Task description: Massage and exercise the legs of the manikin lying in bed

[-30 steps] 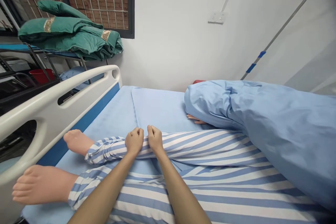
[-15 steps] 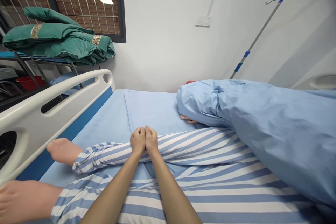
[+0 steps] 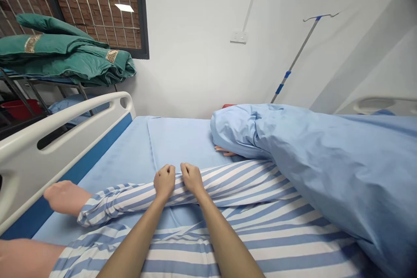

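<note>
My left hand [image 3: 164, 181] is closed in a fist at the far leg of a figure in blue-and-white striped trousers [image 3: 234, 178]. Just right of it, with a small gap between, my right hand [image 3: 192, 178] is also a fist over the same leg. No bunched cloth shows in either fist; whether they press on the leg I cannot tell. The bare far foot [image 3: 67, 196], smooth like a manikin's, points left, and the near foot is partly cut off. A light blue quilt [image 3: 312, 152] covers the upper body, with some fingers [image 3: 224, 150] showing under its edge.
A white and blue bed end board [image 3: 81, 117] stands at the left. Beyond it, folded green quilts [image 3: 71, 58] lie on a rack by a barred window. An IV pole [image 3: 295, 61] rises behind the bed, and a wall socket [image 3: 239, 37] is on the white wall.
My fists were together on the leg; now they are apart, the left one further left. The view has turned slightly to the right.
</note>
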The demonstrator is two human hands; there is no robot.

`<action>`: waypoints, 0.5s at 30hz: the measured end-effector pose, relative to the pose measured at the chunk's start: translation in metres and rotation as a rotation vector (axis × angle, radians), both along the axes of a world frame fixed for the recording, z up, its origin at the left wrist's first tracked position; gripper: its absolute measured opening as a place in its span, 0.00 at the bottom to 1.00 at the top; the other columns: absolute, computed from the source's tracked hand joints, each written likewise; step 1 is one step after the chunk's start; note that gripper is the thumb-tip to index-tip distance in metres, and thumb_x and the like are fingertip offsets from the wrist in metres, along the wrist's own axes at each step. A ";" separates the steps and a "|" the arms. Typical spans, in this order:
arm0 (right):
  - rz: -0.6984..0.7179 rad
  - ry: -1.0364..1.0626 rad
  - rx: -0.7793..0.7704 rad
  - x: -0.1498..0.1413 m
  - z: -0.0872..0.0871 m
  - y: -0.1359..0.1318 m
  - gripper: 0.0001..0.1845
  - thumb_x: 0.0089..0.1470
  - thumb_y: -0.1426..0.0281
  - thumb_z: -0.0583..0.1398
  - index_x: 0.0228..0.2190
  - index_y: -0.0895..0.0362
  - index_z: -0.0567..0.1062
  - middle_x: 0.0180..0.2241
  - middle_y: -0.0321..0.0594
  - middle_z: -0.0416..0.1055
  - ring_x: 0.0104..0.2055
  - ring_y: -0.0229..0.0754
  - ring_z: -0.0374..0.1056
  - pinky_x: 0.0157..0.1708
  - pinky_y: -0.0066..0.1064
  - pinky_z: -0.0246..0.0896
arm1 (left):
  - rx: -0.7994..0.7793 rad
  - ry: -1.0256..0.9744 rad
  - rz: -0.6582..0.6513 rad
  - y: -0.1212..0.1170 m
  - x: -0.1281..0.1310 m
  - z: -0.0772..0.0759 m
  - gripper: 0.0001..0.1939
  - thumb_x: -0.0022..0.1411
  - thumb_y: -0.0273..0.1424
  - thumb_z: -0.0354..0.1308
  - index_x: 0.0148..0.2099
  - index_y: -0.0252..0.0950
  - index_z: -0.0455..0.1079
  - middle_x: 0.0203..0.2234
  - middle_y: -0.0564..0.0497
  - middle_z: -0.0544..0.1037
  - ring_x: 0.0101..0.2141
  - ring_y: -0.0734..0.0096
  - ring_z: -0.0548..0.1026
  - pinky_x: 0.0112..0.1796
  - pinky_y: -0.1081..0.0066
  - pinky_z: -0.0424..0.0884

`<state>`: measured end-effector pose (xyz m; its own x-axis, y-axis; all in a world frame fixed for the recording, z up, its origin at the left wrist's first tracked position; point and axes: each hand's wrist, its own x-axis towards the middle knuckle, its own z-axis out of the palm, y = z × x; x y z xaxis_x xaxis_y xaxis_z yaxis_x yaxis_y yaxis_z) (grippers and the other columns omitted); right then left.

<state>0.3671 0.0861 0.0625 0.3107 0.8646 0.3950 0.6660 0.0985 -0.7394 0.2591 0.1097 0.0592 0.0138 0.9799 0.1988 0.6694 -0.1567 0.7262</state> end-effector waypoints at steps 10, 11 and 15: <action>0.059 0.468 0.084 0.013 -0.006 0.005 0.23 0.55 0.57 0.47 0.14 0.57 0.56 0.14 0.30 0.51 0.18 0.32 0.49 0.21 0.25 0.45 | -0.094 -0.131 -0.090 0.020 0.024 0.029 0.17 0.52 0.36 0.46 0.16 0.36 0.52 0.12 0.56 0.53 0.19 0.76 0.55 0.22 0.74 0.49; 0.072 0.516 0.092 0.015 -0.007 0.006 0.23 0.55 0.58 0.47 0.14 0.57 0.56 0.13 0.30 0.51 0.18 0.32 0.49 0.20 0.25 0.45 | -0.074 -0.197 -0.108 0.019 0.031 0.031 0.17 0.52 0.36 0.46 0.16 0.36 0.51 0.13 0.56 0.52 0.19 0.77 0.54 0.22 0.74 0.49; 0.106 0.660 0.136 0.020 -0.011 0.008 0.21 0.53 0.58 0.49 0.15 0.56 0.55 0.13 0.28 0.48 0.17 0.31 0.46 0.18 0.25 0.44 | -0.056 -0.289 -0.172 0.007 0.053 0.022 0.16 0.54 0.35 0.44 0.17 0.35 0.54 0.13 0.56 0.57 0.20 0.77 0.57 0.24 0.75 0.51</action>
<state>0.3870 0.0945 0.0519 0.4400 0.8598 0.2591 0.0612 0.2592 -0.9639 0.3117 0.1164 0.0808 0.1311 0.9776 0.1645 0.4018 -0.2040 0.8927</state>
